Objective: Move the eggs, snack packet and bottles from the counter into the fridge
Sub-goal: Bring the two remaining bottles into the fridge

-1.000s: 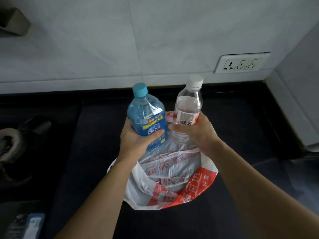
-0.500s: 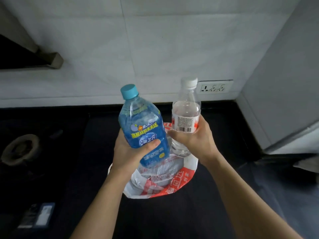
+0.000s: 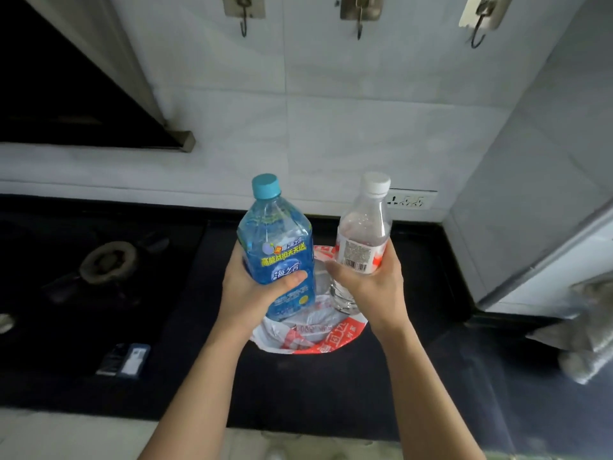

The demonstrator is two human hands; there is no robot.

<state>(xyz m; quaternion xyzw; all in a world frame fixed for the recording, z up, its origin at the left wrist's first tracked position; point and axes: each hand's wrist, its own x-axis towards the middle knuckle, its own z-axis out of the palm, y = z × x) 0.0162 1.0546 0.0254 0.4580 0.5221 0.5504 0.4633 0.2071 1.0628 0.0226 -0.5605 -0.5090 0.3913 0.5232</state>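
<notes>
both bottles lifted off the counter [image 3: 331, 386]. left hand [image 3: 247, 293] wraps the blue bottle [image 3: 277, 247], right hand [image 3: 371, 287] clamps the clear bottle [image 3: 363, 234]. hold them upright, grip low and firm, clear the plastic bag [image 3: 315, 336] by the counter's back edge.

Left bottle [image 3: 277, 247] beside right bottle [image 3: 363, 227], above the bag [image 3: 315, 340] on the counter [image 3: 331, 393]; burner [image 3: 107, 260] left; socket [image 3: 411, 199] behind.

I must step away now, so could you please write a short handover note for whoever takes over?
Left hand grips the blue plastic bottle with the teal cap.
Right hand grips the clear plastic bottle with the white cap.
Both bottles are roughly upright, held above the red-and-white plastic bag on the dark counter.
Done: both bottles picked up.
Left: put them in the fridge; eggs and snack packet are not in view.
</notes>
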